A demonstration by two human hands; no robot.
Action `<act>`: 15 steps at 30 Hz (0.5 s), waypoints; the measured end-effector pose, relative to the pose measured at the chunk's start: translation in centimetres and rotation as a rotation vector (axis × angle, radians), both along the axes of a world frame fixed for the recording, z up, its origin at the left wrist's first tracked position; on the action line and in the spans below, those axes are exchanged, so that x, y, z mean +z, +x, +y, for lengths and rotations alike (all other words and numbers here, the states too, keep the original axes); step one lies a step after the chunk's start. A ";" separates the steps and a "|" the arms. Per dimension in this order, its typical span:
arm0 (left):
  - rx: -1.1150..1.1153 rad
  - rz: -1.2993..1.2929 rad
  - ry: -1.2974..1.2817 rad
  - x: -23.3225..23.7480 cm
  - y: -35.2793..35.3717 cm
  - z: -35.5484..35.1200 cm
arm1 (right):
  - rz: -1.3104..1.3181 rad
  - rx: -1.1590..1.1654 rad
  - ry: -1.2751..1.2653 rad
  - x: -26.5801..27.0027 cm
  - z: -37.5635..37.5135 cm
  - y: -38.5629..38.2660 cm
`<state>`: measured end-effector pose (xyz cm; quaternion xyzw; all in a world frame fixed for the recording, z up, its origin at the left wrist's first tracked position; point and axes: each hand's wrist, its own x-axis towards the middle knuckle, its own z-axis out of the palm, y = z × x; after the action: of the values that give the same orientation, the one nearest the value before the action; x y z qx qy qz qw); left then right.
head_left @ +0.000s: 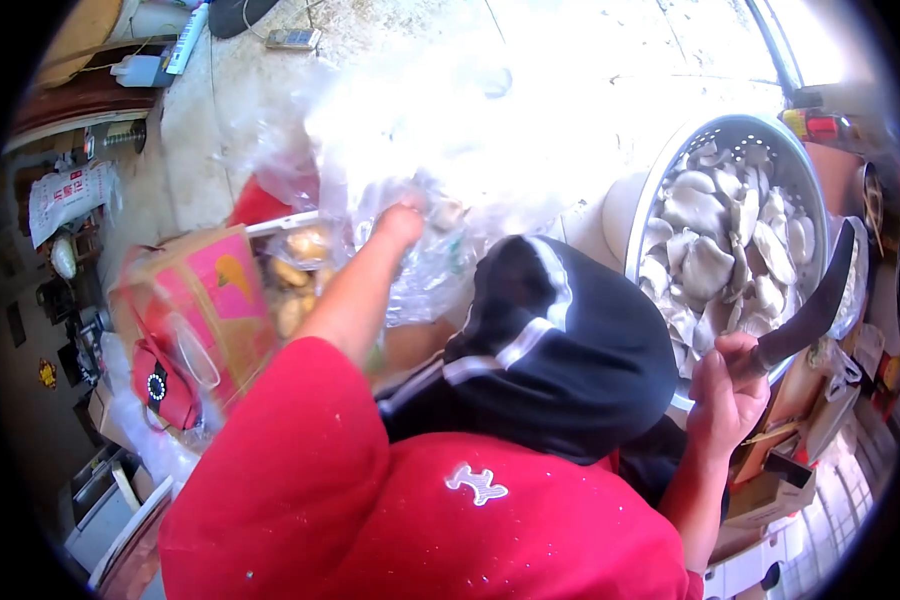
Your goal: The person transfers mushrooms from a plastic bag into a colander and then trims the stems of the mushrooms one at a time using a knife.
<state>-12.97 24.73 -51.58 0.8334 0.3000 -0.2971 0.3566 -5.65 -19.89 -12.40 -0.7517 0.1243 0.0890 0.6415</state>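
Note:
My right hand (725,395) is closed round the handle of a knife with a dark curved blade (815,315), its tip pointing up and away at the right. Just beyond it stands a metal colander (638,200) with small holes, heaped with grey oyster mushrooms (705,225). Further left, my left hand (402,222) is closed on a crumpled clear plastic bag (430,285). Glare and motion blur hide the fingertips and most of what lies inside the bag.
A pink-printed cardboard box (225,295) stands left of my arm, with yellowish lumps (292,285) in plastic beside it. A red bag (165,385) hangs near the box. A phone-like device (293,39) lies on the tiled floor. Boxes (765,500) crowd the right side.

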 end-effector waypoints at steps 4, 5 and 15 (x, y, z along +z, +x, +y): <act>0.291 0.249 -0.042 4.4 2.4 -2.9 | 0.022 -0.007 -0.002 -0.5 -0.1 0.4; 0.297 0.153 0.009 3.0 1.7 -2.6 | 0.025 -0.007 -0.004 -0.6 0.0 0.6; 0.049 -0.225 0.171 12.3 3.8 -5.8 | 0.030 0.011 0.018 -0.4 0.3 0.8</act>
<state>-9.16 18.90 -39.23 0.8811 0.3027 -0.1665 0.3230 -4.88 -19.56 -12.82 -0.7452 0.1291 0.1048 0.6458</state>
